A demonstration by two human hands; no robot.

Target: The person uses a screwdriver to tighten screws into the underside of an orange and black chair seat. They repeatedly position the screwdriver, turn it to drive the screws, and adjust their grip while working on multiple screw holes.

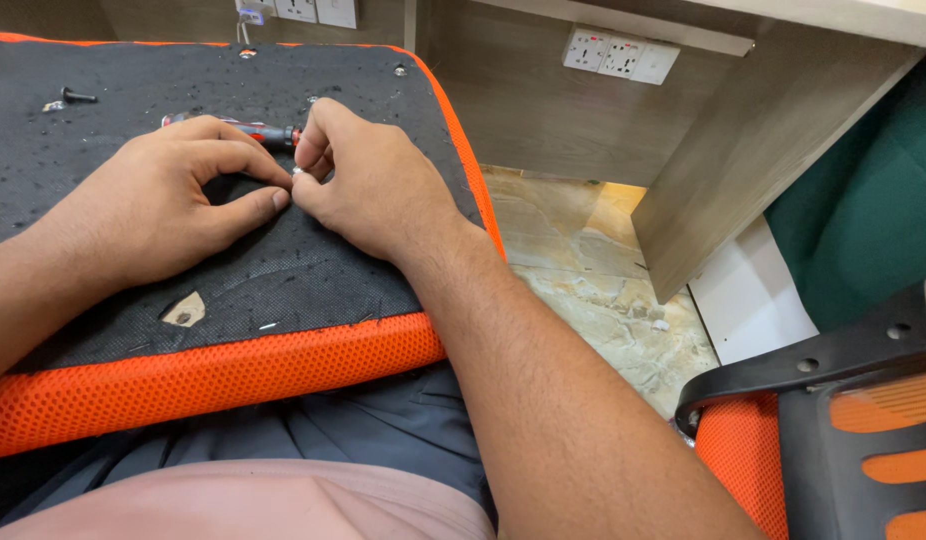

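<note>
An upturned chair seat (233,375) with orange mesh edging and a black fabric underside lies across my lap. My left hand (153,205) and my right hand (373,185) meet on the fabric, fingertips pinching a small silver piece (296,172) between them. A red and black screwdriver (268,132) lies on the fabric just behind my fingers. A black screw (78,96) rests near the far left of the seat.
A chair back part (843,420) in black plastic and orange mesh stands at the lower right. A wooden desk panel (743,160) with white wall sockets (620,55) rises ahead. Stone-patterned floor (583,270) shows between them. The fabric has a small tear (186,310).
</note>
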